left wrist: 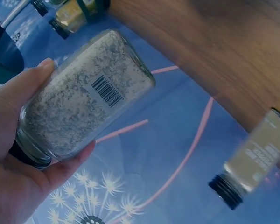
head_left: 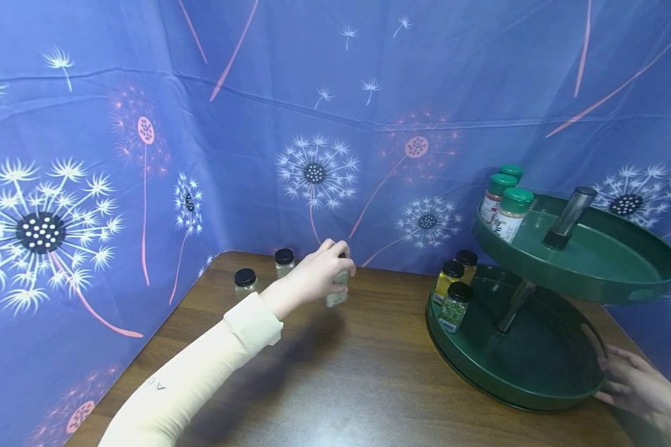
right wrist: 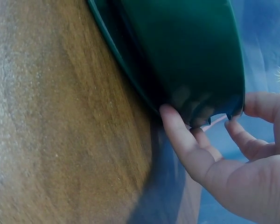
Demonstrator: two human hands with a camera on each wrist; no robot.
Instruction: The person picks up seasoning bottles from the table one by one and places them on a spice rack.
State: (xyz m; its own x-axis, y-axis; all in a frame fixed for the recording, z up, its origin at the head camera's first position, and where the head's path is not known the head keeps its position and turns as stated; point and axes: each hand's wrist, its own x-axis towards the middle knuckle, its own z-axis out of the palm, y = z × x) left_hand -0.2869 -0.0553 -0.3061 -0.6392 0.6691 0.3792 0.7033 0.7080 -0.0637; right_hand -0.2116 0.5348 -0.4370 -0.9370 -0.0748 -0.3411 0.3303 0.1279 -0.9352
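Observation:
My left hand [head_left: 325, 270] grips a glass spice jar [left wrist: 86, 98] of pale, speckled flakes with a black cap and a barcode label. In the left wrist view, thumb and fingers hold it around its capped end. Over at the right, my right hand [head_left: 640, 382] holds the rim of a green two-tier rack [head_left: 514, 394] at the lower tray. Close up, its fingertips [right wrist: 170, 114] lie against the tray wall and around the cutout in it. Two black-capped jars stand left of my left hand: one jar [head_left: 246, 282] in front and another jar [head_left: 284, 261] behind.
Several green-capped spice bottles [head_left: 509, 220] stand at the upper tray's left side. Below, black-capped jars [head_left: 454, 308] sit along the lower tray's left edge. A metal post [head_left: 570, 217] rises through the rack. Blue dandelion-print cloth [head_left: 425, 74] hangs behind the wooden table [head_left: 358, 372].

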